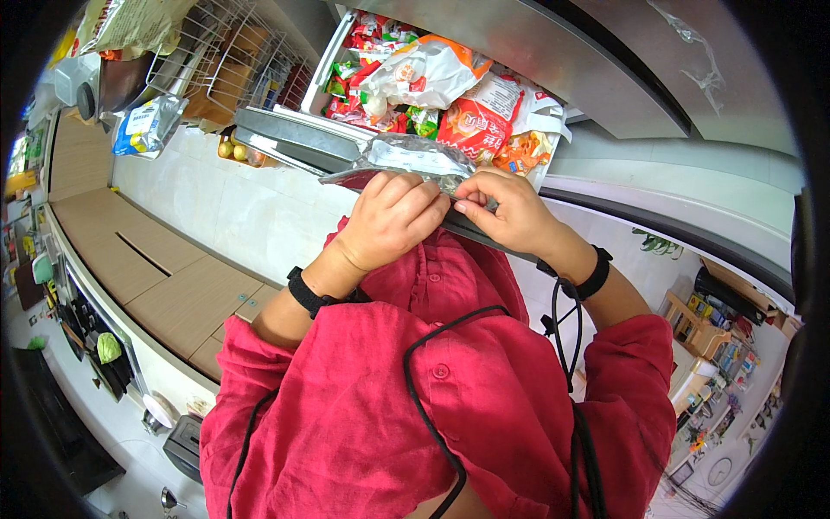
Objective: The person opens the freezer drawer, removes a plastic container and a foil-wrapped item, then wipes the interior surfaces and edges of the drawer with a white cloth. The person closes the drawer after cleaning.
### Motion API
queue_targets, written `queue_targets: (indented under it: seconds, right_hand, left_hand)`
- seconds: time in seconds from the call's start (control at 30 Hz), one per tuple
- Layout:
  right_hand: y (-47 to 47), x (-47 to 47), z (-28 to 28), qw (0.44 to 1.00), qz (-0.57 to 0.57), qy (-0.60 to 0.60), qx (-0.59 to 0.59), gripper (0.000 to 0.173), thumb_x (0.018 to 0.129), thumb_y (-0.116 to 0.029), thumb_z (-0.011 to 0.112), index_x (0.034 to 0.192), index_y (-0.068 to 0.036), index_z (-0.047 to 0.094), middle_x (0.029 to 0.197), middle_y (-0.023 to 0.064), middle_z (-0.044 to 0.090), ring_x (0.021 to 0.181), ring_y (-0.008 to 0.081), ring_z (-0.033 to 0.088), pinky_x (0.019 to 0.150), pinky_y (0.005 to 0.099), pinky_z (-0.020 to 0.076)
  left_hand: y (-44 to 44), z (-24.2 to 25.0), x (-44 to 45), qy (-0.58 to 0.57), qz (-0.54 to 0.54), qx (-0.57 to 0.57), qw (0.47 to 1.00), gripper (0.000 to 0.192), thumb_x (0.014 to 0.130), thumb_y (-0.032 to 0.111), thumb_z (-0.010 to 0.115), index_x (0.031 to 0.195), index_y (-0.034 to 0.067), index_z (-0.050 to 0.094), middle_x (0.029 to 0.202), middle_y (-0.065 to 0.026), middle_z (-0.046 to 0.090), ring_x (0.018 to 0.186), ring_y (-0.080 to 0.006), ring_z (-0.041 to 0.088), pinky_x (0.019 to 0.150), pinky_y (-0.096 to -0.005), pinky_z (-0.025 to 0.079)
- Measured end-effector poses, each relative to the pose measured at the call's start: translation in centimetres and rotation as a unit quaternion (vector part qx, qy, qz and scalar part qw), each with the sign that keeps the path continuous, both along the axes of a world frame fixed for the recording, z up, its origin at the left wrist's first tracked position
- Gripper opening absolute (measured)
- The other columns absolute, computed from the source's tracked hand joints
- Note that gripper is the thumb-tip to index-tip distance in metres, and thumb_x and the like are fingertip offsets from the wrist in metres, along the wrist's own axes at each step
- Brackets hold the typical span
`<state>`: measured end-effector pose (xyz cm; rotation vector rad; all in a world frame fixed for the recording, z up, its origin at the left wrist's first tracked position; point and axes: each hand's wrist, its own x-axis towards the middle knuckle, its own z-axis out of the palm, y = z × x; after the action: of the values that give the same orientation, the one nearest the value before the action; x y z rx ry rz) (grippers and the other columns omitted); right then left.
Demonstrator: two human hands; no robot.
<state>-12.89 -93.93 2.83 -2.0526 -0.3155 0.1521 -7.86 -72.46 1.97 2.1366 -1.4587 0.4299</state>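
Both hands meet at a clear and silvery plastic bag (415, 156) over the front edge of a pulled-out freezer drawer (295, 117). My left hand (395, 220) grips the bag's near edge, its knuckles up. My right hand (509, 207) pinches the same edge a little to the right, thumb against forefinger. Behind the bag, the drawer holds a white and orange plastic bag (428, 68), a red printed food packet (483, 113), an orange packet (525, 152) and several red and green packets (356, 84). What the held bag contains is mostly hidden.
Steel appliance fronts (583, 65) rise beyond the drawer. At the left are a wire basket rack (227, 58), a blue and silver pouch (148, 126), an orange container of round produce (240, 152) and wooden cabinet fronts (162, 259). Black cables (415, 383) hang across the red shirt.
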Motion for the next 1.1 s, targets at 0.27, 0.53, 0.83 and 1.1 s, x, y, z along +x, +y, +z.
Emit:
queue_targets:
  seconds: [0.27,0.53,0.83,1.1]
  right_hand:
    - [0.2,-0.2,-0.3,0.999,0.0,-0.031,-0.026,0.013,0.081,-0.005,0.069,0.089,0.0,0.06,0.075,0.0087,0.055,0.067,0.0205,0.056,0.06,0.0314,0.045]
    - [0.4,-0.7,-0.4,0.997,-0.036,-0.051,-0.04,0.016,0.081,-0.013,0.068,0.089,-0.002,0.06,0.081,0.0111,0.057,0.074,0.0294,0.057,0.066,0.0391,0.0454]
    - [0.2,-0.3,0.1,0.991,-0.001,-0.103,-0.087,0.02,0.078,-0.006,0.071,0.096,-0.001,0.063,0.088,0.0109,0.059,0.078,0.0253,0.059,0.069,0.034,0.0473]
    - [-0.2,-0.2,0.2,0.99,-0.011,-0.104,-0.099,0.027,0.075,-0.005,0.073,0.1,-0.002,0.063,0.09,0.0105,0.06,0.079,0.0242,0.06,0.07,0.0342,0.0476]
  left_hand:
    - [-0.7,-0.2,-0.3,0.05,0.025,0.02,0.998,0.024,0.071,0.014,0.065,0.094,0.009,0.065,0.095,-0.0034,0.059,0.089,-0.0203,0.056,0.074,-0.0322,0.043]
    - [0.4,-0.2,-0.4,0.035,0.104,0.073,0.991,0.017,0.071,0.015,0.068,0.085,0.008,0.062,0.102,-0.0047,0.06,0.095,-0.0208,0.055,0.081,-0.0359,0.041]
    - [2.3,0.5,-1.1,0.045,0.124,0.106,0.986,0.018,0.072,0.018,0.07,0.086,0.007,0.065,0.127,-0.0128,0.058,0.089,-0.0217,0.06,0.083,-0.0379,0.042]
    - [2.3,0.6,-1.3,0.053,0.121,0.082,0.988,0.016,0.072,0.018,0.067,0.085,0.008,0.068,0.128,-0.0177,0.056,0.091,-0.0238,0.06,0.083,-0.0375,0.042]
